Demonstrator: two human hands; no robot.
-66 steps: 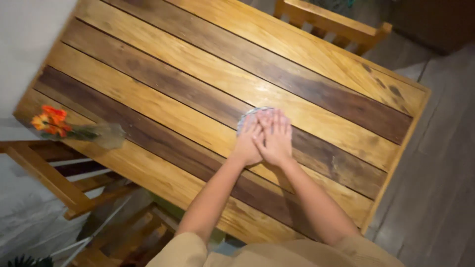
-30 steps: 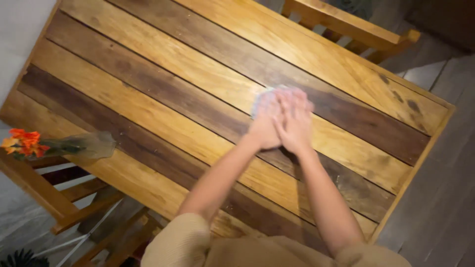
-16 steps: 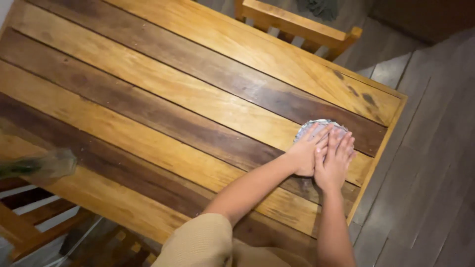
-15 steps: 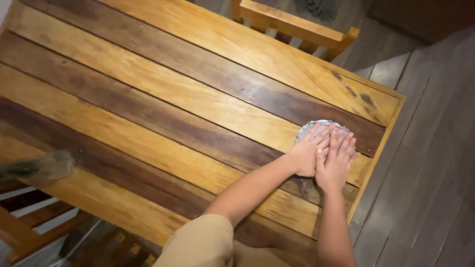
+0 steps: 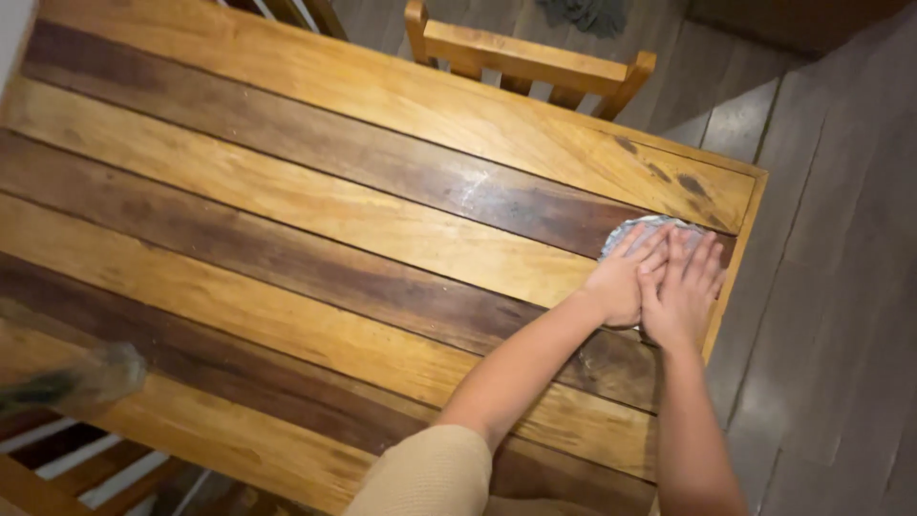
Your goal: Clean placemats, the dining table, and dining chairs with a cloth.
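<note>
Two flat hands, left hand (image 5: 621,285), right hand (image 5: 680,298), pressing one cloth (image 5: 638,229), one table (image 5: 287,239), no grip

I am reaching both arms forward toward the far right corner of the tabletop (image 5: 287,201). My left hand (image 5: 626,282) and right hand (image 5: 680,291) are lying flat, palms down, side by side and touching, fingers stretched out together. My left arm is angling in from a beige sleeve; my right forearm is running straight up.

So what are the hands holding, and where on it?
Both hands, left hand and right hand, press flat on top of a pale cloth against the wooden table; it isn't gripped.
</note>
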